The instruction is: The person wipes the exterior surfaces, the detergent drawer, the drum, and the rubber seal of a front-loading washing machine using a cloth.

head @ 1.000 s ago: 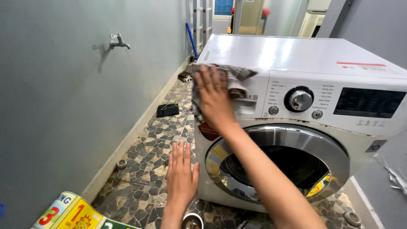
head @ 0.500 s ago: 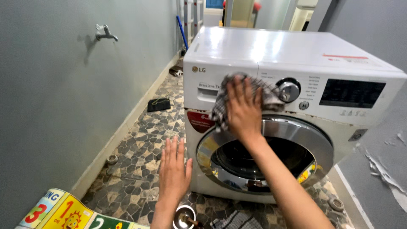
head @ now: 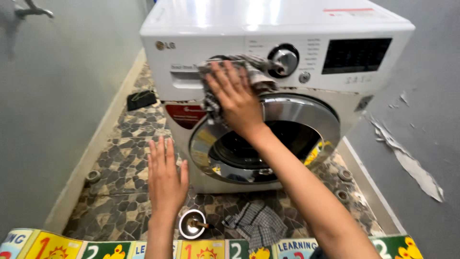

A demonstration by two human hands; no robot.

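The right hand lay flat on a checked cloth, fingers spread, and pressed it against the front panel of a white washing machine. The cloth sat on the panel above the round door, between the detergent drawer near the left edge and the round chrome dial, which it touched; part of it hung down at the left of the hand. A dark display window occupied the panel toward the right edge. The left hand was open and empty, fingers straight and together, palm down, held before the lower left corner of the machine's front; whether it touched the machine could not be told. Below it, on the stone-patterned floor, stood a small round metal part, and just beside that lay a second checked cloth. A colourful mat ran along the near edge of the floor. A dark object lay by the left wall.
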